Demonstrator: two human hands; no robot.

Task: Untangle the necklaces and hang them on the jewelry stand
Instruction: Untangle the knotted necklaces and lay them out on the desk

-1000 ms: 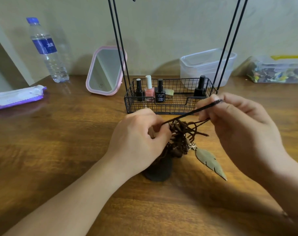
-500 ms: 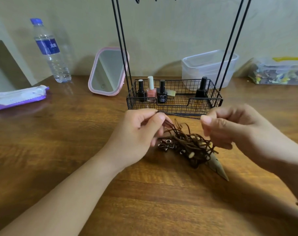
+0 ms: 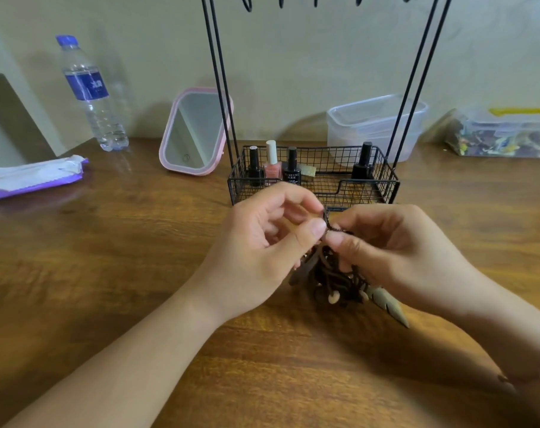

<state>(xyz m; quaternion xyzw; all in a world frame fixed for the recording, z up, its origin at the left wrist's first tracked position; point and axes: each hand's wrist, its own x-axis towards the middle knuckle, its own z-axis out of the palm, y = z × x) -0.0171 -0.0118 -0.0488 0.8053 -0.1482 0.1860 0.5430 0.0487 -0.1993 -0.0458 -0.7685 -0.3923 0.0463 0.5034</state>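
A second ago the right hand [image 3: 395, 242] was drawing one cord up and away to the right while the left hand [image 3: 262, 242] held the knot; half a second ago the two had parted and the tangle lay loose between them. Now both hands have closed in together just near of the stand's basket [image 3: 389, 183], thumb and forefinger of each pinching the same short loop of dark cord at the top of the necklaces [image 3: 333, 273], fingertips almost touching. The rest of the bundle hangs and pools on the surface [image 3: 123, 273] below them, with a leaf pendant [image 3: 386, 301] trailing out to the near right and a pale bead showing in the cords. That reads as a change from pulling a long strand to picking at one knot, so the untangling is probably at an early stage; nothing hangs from the hooks [image 3: 281, 1] visible at the top of the stand [image 3: 219, 88]. The wire basket holds four nail-polish bottles [image 3: 272, 165], three at its far left and one at the far right, plus a small gold item beside the left group. Behind it a clear tub [image 3: 377, 125] looks empty, and a lidded clear box [image 3: 506, 134] at far right holds mixed coloured bits too small to identify.
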